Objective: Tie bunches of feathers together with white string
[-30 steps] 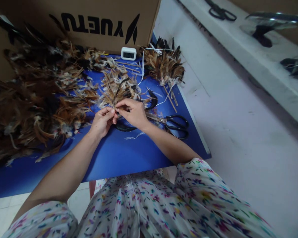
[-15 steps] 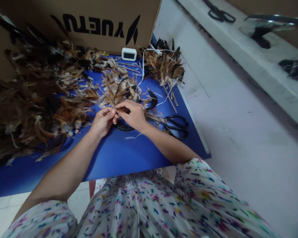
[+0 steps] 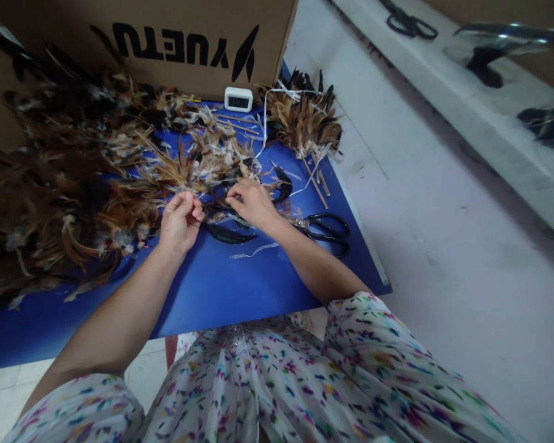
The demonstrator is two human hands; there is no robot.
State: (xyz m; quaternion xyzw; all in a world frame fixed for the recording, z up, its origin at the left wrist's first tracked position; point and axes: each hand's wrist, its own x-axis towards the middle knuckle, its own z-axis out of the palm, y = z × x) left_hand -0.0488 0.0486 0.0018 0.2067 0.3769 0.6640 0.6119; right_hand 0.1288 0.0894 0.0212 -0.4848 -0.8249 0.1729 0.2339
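My left hand (image 3: 181, 220) is closed in a pinch over the blue table (image 3: 203, 289). Brown feathers (image 3: 166, 167) fan up and to the left from its fingertips. My right hand (image 3: 253, 202) sits apart from it, thumb and fingers pressed together above loose feathers; what they hold, if anything, is too small to make out. Below and between the hands lies a curved black feather (image 3: 228, 234). Beside my right wrist rest black-handled scissors (image 3: 329, 226), their blades partly hidden. A heap of loose brown and white feathers (image 3: 219, 154) lies just beyond my hands.
A large feather pile (image 3: 50, 209) covers the table's left side. At the back right lies a feather bundle (image 3: 302, 120) on sticks, with white ribbon. A small white digital clock (image 3: 238, 99) stands before a cardboard box (image 3: 180, 67). The wall (image 3: 425, 203) borders the right edge.
My hands, together before, have parted: the left moved slightly left with brown feathers, the right slightly right. The feathers at the left fingertips now lean left.
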